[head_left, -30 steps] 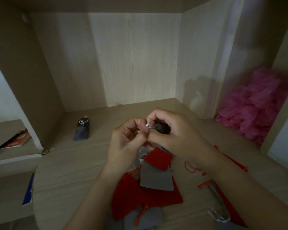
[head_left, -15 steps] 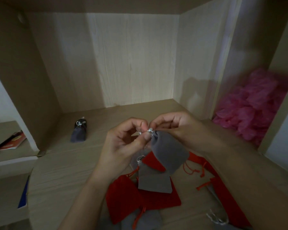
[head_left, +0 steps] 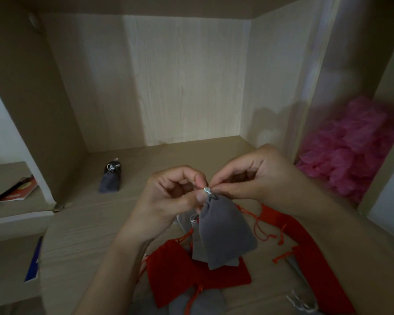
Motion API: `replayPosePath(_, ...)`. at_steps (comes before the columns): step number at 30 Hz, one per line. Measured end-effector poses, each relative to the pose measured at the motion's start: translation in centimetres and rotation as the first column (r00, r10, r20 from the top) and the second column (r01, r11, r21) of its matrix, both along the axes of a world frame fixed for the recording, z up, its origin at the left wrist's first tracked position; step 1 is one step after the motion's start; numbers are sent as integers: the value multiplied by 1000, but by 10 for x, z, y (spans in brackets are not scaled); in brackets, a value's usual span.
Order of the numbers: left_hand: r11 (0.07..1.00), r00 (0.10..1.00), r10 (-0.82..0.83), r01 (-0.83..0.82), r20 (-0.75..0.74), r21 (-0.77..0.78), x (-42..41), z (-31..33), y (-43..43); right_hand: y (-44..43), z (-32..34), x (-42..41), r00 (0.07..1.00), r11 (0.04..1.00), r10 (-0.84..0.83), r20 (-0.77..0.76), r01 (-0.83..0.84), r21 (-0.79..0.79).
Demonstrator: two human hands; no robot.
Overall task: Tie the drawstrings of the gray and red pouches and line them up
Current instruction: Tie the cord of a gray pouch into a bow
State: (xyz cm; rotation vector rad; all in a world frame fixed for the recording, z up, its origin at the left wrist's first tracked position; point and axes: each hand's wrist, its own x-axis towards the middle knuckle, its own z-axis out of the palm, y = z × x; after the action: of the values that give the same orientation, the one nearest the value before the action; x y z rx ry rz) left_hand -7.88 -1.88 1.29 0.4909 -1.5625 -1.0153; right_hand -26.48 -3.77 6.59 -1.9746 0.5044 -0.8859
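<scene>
A gray pouch [head_left: 225, 233] hangs in the air by its gathered neck, where a silver drawstring [head_left: 207, 190] shows. My left hand [head_left: 175, 198] and my right hand [head_left: 248, 176] both pinch the drawstring at the neck, fingertips almost touching. Below them lies a loose pile: a red pouch [head_left: 187, 271], more red pouches [head_left: 305, 246] with orange strings to the right, and gray pouches [head_left: 191, 305] at the front edge. One tied gray pouch [head_left: 110, 178] stands alone at the back left of the shelf.
The work surface is a wooden shelf [head_left: 89, 223] boxed in by a back wall and side panels. A pink fluffy heap [head_left: 350, 151] fills the compartment to the right. A red booklet [head_left: 18, 189] lies on the lower shelf at left.
The gray pouch has come out from behind my hands and now hangs free by its neck. Both hands have risen slightly and moved a little apart along the string.
</scene>
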Motion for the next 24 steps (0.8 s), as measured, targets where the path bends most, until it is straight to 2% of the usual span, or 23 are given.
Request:
replayPosePath(11, 976, 987, -148, 155, -55, 150, 4, 1, 0, 6, 3, 1, 999, 999, 13, -41, -14, -31)
replayPosePath(16, 921, 960, -262, 280, -102, 272, 5, -2, -4, 4, 4, -1, 987, 996, 66, -146, -74, -55)
replayPosePath(18, 903, 943, -297, 329, -152, 276, 3, -2, -4, 4, 5, -2, 989, 997, 54, -139, -60, -44)
replayPosePath(24, 901, 933, -268, 330, -239, 281, 1, -4, -7, 6, 4, -1, 995, 998, -2, -100, -5, -69)
